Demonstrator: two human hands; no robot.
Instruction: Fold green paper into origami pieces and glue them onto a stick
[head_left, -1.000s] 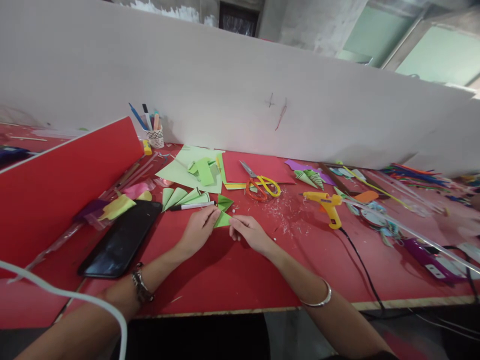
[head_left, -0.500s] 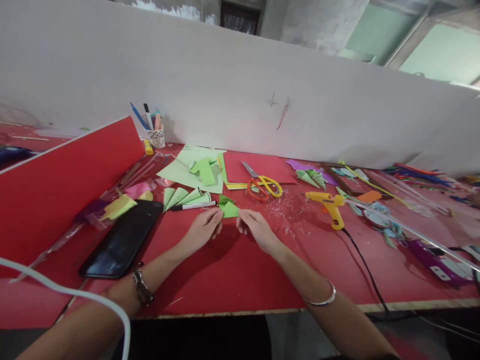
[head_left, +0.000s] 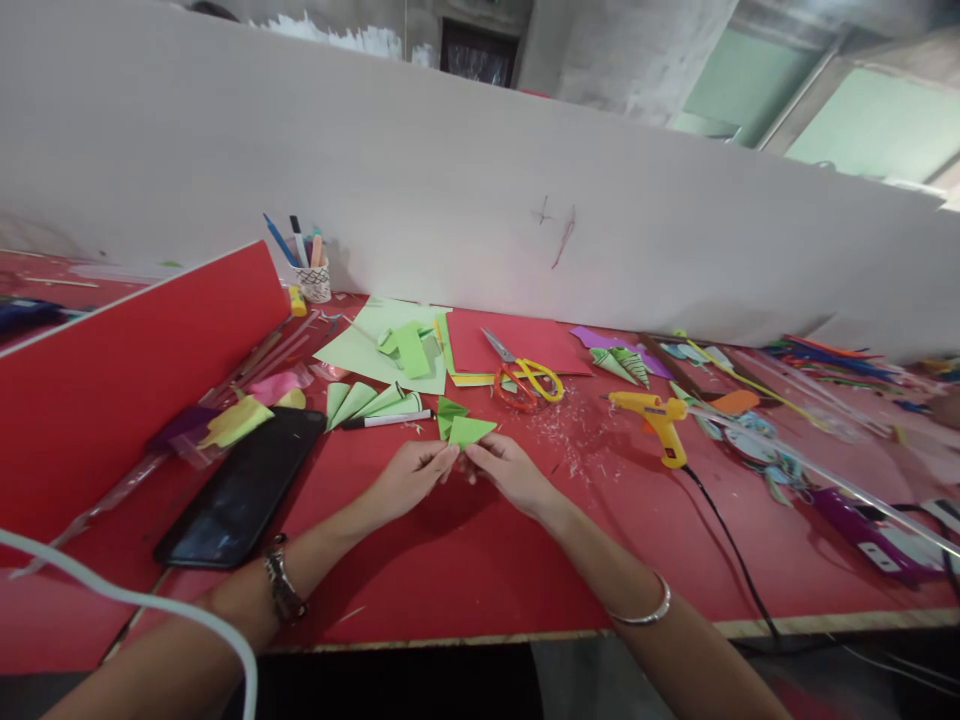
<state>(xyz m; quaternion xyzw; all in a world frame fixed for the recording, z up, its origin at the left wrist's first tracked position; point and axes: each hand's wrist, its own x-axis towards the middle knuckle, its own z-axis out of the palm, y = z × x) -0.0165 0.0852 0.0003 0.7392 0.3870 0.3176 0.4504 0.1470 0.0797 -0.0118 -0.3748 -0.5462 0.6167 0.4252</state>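
A small folded green paper piece is pinched between both hands above the red table. My left hand grips its lower left corner with closed fingertips. My right hand holds its lower right side, fingers closed. Just behind it lies another green folded piece. A row of green paper cones and a marker pen lie to the left of the hands.
Red and yellow scissors rest on red paper behind the hands. A yellow glue gun with a black cord sits to the right. A black phone lies at left, beside a red divider board. A pen cup stands by the white wall.
My hands have drawn closer together on the green piece, which has turned so that its flat triangular face points up and away. The camera has tipped slightly.
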